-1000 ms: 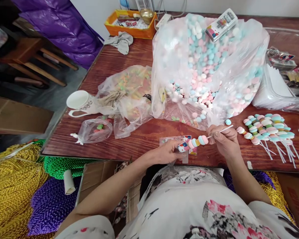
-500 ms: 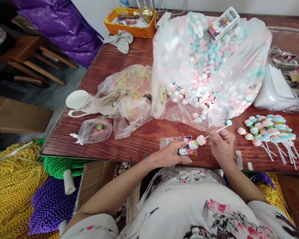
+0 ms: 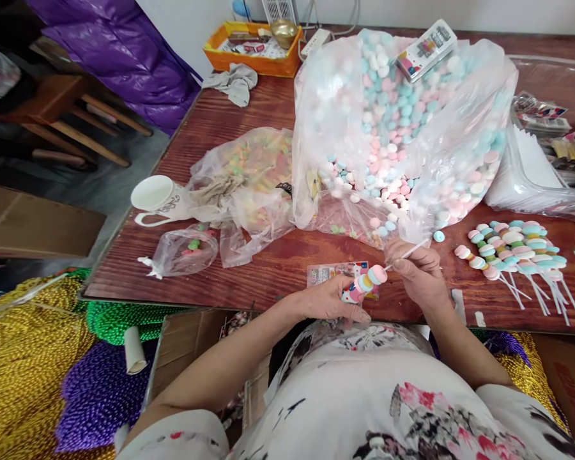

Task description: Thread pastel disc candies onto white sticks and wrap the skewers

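Between my two hands is a marshmallow skewer (image 3: 376,275), with pink, white, yellow and blue pieces on a thin white stick (image 3: 414,249). My left hand (image 3: 328,300) curls around the candy end, its thumb stretched out below. My right hand (image 3: 419,271) pinches the bare stick just past the pink piece. A single blue marshmallow (image 3: 439,236) lies on the table near the stick's free tip. Under the skewer lies a printed card (image 3: 322,273), partly covered by my left hand.
Finished-looking marshmallow skewers (image 3: 517,249) lie in a pile at right. A large bag of marshmallows (image 3: 402,121) fills the back. Bags of gummy candy (image 3: 263,160) and a white mug (image 3: 156,195) stand left. An orange box (image 3: 249,61) sits at the far edge.
The skewer and my right hand have shifted slightly left. The stick's tip has come away from the blue marshmallow, which now sits apart on the table. The view moved a little.
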A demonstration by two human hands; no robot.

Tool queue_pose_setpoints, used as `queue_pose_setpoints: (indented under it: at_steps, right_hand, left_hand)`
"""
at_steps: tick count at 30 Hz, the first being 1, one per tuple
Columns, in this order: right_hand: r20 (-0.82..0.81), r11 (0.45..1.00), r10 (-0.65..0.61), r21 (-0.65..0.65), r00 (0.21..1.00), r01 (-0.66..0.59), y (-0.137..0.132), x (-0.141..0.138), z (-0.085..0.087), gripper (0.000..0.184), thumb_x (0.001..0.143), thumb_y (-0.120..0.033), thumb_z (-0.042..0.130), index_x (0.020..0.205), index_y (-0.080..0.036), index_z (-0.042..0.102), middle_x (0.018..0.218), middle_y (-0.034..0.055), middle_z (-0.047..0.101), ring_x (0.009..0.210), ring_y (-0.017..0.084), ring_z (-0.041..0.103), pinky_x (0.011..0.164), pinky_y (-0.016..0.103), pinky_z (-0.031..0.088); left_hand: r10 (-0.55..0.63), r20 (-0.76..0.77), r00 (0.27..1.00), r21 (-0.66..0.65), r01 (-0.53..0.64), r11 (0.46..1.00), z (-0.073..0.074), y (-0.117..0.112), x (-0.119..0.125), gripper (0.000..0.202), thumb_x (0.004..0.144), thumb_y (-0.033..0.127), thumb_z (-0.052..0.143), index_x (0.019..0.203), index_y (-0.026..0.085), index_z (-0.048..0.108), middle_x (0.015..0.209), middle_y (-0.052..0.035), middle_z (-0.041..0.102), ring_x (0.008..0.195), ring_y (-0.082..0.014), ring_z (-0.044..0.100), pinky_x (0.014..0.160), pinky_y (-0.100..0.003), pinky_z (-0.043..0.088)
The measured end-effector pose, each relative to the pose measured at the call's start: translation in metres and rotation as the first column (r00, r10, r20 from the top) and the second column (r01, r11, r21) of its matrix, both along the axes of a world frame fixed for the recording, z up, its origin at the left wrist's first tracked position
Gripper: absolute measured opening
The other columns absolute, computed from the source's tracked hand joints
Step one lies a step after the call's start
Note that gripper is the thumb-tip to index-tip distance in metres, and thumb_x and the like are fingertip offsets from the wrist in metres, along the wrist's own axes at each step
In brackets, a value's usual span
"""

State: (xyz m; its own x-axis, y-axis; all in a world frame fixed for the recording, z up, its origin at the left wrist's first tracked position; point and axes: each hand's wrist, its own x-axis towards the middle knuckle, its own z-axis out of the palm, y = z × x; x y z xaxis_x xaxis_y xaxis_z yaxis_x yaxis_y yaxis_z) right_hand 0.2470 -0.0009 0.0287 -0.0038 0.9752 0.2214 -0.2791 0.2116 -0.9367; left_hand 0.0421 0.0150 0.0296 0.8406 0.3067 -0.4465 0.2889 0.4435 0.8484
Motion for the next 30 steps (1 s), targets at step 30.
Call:
queue_pose_setpoints:
  at_steps: [30]
  right_hand:
    - [0.068, 0.976, 0.131, -0.185, 0.989, -0.116, -0.001, -0.02, -0.004, 0.014, 0.077, -0.035, 0.072, 0.071, -0.022, 0.071, 0.065, -0.0008, 0.063, 0.057, 0.013, 0.054, 0.053, 0.027, 0.045]
  left_hand:
    - [0.094, -0.052, 0.994, 0.005, -0.094, 0.996, 0.002, -0.003, 0.019, 0.046, 0.051, 0.03, 0.088, 0.079, 0.014, 0.056, 0.053, 0.0061, 0.057, 0.043, -0.0114, 0.054, 0.042, -0.022, 0.042]
